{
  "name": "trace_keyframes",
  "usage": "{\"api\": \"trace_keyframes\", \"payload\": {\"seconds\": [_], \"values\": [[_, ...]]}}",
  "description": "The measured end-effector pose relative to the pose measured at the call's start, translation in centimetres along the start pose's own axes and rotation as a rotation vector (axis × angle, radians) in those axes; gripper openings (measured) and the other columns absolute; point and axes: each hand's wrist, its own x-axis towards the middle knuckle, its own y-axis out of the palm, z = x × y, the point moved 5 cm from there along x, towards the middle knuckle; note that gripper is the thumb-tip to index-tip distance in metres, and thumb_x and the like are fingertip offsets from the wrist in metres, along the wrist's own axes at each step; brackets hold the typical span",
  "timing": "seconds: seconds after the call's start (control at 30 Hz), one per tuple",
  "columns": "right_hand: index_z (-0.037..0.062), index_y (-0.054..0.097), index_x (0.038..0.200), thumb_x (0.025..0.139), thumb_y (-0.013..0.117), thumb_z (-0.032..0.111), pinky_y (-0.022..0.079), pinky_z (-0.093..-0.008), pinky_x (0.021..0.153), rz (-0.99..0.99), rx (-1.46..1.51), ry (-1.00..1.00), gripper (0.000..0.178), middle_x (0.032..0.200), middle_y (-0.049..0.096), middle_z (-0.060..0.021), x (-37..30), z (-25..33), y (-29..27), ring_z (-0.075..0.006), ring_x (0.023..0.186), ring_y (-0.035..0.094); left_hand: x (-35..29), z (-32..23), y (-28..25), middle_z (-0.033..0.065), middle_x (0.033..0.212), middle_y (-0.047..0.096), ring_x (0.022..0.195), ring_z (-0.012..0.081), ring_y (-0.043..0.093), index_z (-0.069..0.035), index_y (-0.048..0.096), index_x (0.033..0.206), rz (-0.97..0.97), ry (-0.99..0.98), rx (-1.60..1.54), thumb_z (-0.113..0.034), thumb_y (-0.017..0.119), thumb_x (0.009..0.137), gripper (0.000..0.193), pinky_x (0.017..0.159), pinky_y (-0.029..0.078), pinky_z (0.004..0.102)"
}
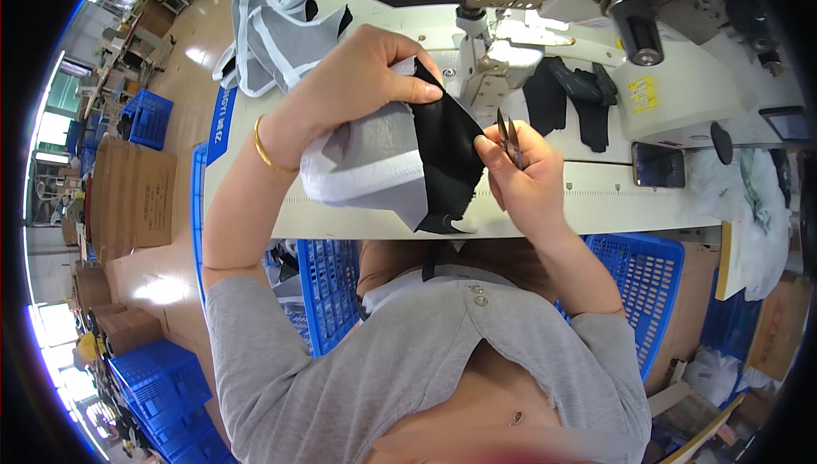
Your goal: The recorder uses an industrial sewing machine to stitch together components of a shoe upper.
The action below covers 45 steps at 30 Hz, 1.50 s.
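My left hand (pixel 370 77) is closed on the upper edge of a sewn fabric piece, thumb pressed on the cloth. The piece has a light grey panel (pixel 366 166) with a white edge and a black panel (pixel 447 153) joined along its right side. It hangs over the table's front edge. My right hand (pixel 529 176) pinches the black panel's right edge between thumb and finger. The same hand holds small dark scissors (pixel 511 139), their blades pointing up and away from the cloth.
Behind my hands stands a sewing machine (pixel 489 68) on a pale table (pixel 545 200). Grey pieces with white trim (pixel 277 34) lie at the far left, black pieces (pixel 587 106) beside the machine. A phone (pixel 658 164) rests at right. Blue baskets (pixel 634 285) flank my lap.
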Motion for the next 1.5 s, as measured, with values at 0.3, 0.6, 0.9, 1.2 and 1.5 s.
{"api": "trace_keyframes", "payload": {"seconds": [0.3, 0.6, 0.9, 1.2, 1.5], "values": [[0.003, 0.056, 0.091, 0.096, 0.061, 0.014, 0.03, -0.0201, 0.037, -0.181, 0.288, -0.062, 0.013, 0.055, 0.049, 0.0039, 1.9, 0.7, 0.4, -0.0019, 0.04, 0.041, 4.8, 0.4, -0.7, 0.0025, 0.107, 0.067, 0.098, 0.0089, 0.061, -0.008, 0.065, 0.114, 0.083, -0.363, -0.405, -0.016, 0.075, 0.083, 0.034, 0.091, 0.046, 0.0253], [0.003, 0.057, 0.092, 0.096, 0.062, 0.014, 0.03, -0.0213, 0.036, -0.247, 0.471, -0.064, 0.012, 0.057, 0.048, 0.0029, 2.6, 0.8, 0.2, -0.0042, 0.039, 0.041, 4.3, -0.4, -2.2, 0.0055, 0.132, 0.055, 0.118, 0.0131, 0.052, -0.007, 0.067, 0.118, 0.348, 0.245, -0.234, -0.026, 0.059, 0.093, 0.032, 0.097, 0.042, 0.0226], [0.0022, 0.059, 0.093, 0.096, 0.062, 0.011, 0.028, -0.0193, 0.035, -0.234, 0.469, -0.075, 0.01, 0.066, 0.049, 0.0022, 2.7, 0.7, 0.1, -0.0035, 0.038, 0.037, 4.7, -1.0, -1.6, 0.0046, 0.13, 0.055, 0.116, 0.012, 0.051, -0.008, 0.066, 0.117, 0.374, 0.198, -0.212, -0.025, 0.06, 0.092, 0.031, 0.096, 0.042, 0.0228], [0.0026, 0.058, 0.093, 0.096, 0.061, 0.011, 0.026, -0.0197, 0.034, -0.253, 0.508, -0.073, 0.009, 0.066, 0.048, 0.0026, 2.4, 0.6, 0.3, -0.0036, 0.038, 0.036, 5.4, -2.3, -0.8, 0.0038, 0.128, 0.055, 0.114, 0.0109, 0.051, -0.009, 0.065, 0.117, 0.385, 0.147, -0.177, -0.024, 0.062, 0.091, 0.03, 0.095, 0.042, 0.023], [0.0037, 0.057, 0.095, 0.096, 0.061, 0.013, 0.026, -0.0208, 0.034, -0.247, 0.549, -0.048, 0.011, 0.062, 0.047, 0.0027, 2.3, 0.1, 1.1, -0.0046, 0.037, 0.037, 6.3, -2.5, -1.8, 0.0029, 0.125, 0.056, 0.112, 0.0098, 0.051, -0.01, 0.065, 0.116, 0.394, 0.096, -0.149, -0.023, 0.064, 0.09, 0.03, 0.093, 0.042, 0.0232]]}}
